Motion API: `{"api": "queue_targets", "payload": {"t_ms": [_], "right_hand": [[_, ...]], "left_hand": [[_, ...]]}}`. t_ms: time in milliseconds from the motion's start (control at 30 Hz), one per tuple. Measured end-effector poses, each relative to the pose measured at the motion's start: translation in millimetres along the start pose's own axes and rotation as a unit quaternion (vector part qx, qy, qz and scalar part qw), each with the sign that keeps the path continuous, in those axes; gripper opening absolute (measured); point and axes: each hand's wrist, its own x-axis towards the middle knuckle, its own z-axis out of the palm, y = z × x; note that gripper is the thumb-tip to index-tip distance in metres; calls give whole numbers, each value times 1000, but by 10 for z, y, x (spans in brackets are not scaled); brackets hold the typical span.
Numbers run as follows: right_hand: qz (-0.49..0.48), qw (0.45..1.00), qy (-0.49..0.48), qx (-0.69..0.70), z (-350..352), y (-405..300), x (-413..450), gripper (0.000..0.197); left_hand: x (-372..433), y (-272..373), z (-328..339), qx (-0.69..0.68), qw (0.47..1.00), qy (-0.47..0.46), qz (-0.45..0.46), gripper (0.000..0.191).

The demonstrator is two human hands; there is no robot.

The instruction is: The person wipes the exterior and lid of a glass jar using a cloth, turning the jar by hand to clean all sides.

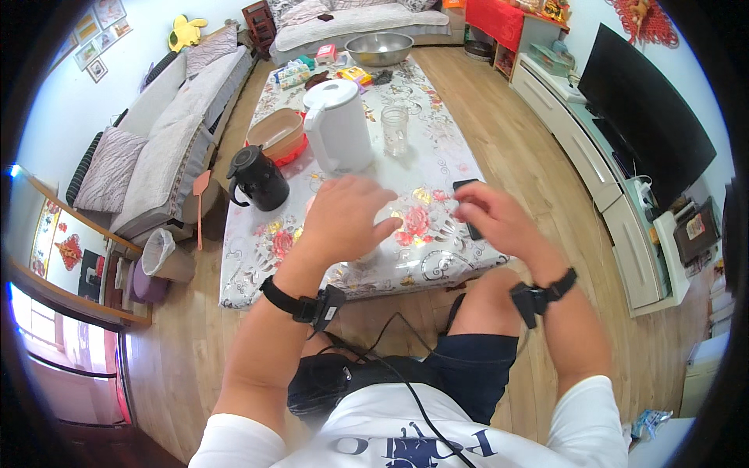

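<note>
My left hand (pixel 346 221) is over the near part of a table covered with a floral plastic cloth (pixel 392 266), its thumb apart from the fingers. A pale, pinkish thing shows only in slivers at its edge; I cannot tell what it is or whether the hand touches it. Loosely curled and with nothing visible in it, my right hand (pixel 497 216) is above a black smartphone (pixel 476 232), hiding its middle. Beyond my left hand stand a white electric kettle (pixel 345 134) and a clear glass jar (pixel 395 131). A black thermal jug (pixel 260 181) is to its left.
Behind the jug, a tan plastic basin (pixel 275 134) sits in a red one (pixel 292 153). Packets (pixel 354 75) and a steel basin (pixel 380 50) occupy the table's far end. A sofa (pixel 175 128) runs along the left, a television cabinet (pixel 562 123) along the right. Black cables (pixel 404 374) cross my lap.
</note>
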Motion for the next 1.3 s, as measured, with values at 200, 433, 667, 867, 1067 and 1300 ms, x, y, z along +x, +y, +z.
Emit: {"api": "queue_targets", "payload": {"t_ms": [200, 433, 667, 867, 1067, 1300], "right_hand": [[21, 984, -18, 174, 816, 331, 334, 18], [-128, 987, -8, 96, 998, 103, 464, 48], [-229, 971, 47, 47, 884, 25, 631, 38], [-288, 956, 40, 21, 900, 5, 720, 22], [-240, 968, 25, 68, 933, 75, 646, 21], [-128, 975, -9, 180, 1013, 102, 595, 24]], "left_hand": [[55, -13, -15, -2, 1000, -22, -11, 50], [99, -30, -41, -45, 999, 14, -1, 85], [91, -39, -10, -84, 996, 39, 4, 111], [67, -53, -58, -81, 996, 21, 1, 113], [73, -32, -63, -88, 996, -8, -4, 111], [116, 30, -87, -79, 997, 19, 3, 98]]}}
